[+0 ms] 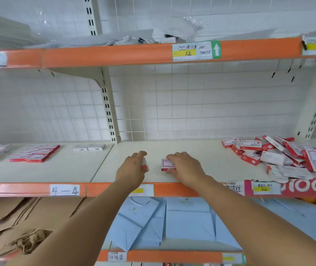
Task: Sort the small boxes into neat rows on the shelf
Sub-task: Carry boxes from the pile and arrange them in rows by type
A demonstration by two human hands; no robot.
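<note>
2 small boxes are in hand on the shelf [201, 160]: the left hand [134, 166] grips a tilted box [145, 166], the right hand [184, 166] clasps a flat box [166, 164]. Well right of it, the loose pile [288, 156] remains unsorted, so most work seems left.

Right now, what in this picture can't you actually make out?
Head view only:
- Small red-and-white box in the left hand: mostly covered by the fingers.
- Red-and-white box under the right hand: print blurred.
- Loose heap of red-and-white boxes: cut off by the right edge.
- White price label: handwriting partly illegible.
</note>
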